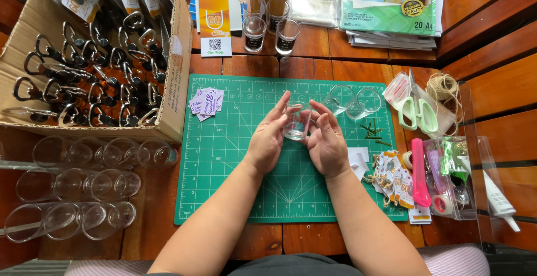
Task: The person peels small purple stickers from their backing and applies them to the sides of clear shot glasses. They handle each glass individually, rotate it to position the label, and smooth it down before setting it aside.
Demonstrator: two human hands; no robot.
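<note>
A small clear glass between my two hands, mid-frame.

My left hand (pixel 267 139) and right hand (pixel 326 142) clamp their fingers on the shot glass (pixel 296 122) above the green cutting mat (pixel 224 158); two more empty glasses (pixel 352 100) lie just right of it.

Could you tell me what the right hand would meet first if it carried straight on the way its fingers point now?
The right hand points up and slightly left, fingers on the small clear glass held with the left hand. The glass comes first; beyond it lies bare green cutting mat, though height is unclear.
</note>
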